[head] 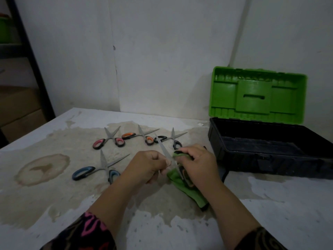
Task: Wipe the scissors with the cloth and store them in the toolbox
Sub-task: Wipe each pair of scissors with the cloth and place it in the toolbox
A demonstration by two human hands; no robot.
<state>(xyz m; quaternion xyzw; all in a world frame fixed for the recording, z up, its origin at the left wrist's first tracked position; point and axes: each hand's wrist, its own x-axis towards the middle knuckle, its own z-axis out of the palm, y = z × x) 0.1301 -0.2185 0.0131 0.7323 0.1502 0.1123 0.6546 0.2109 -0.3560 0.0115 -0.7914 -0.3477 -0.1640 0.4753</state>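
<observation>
L hand (149,165) clenched, pinching blade of held scissors (164,150), low over table (54,195), front-centre. R hand (198,163) gripping green cloth (187,188) bunched round the handles; cloth tail trailing onto table. Blade tip pointing far-left. 4 more lying open beyond/left: pink pair (110,139), orange pair (142,136), black pair (173,138), blue pair (102,168). Toolbox (252,159) at right, near R hand, green lid (257,94) up.

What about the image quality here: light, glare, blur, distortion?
Head view: dim, flat light, no glare, faint shadows; wide-angle bending tilts the toolbox and table edge; the held scissors, cloth, left hand and right hand look slightly soft; the blue scissors read clearly.
</observation>
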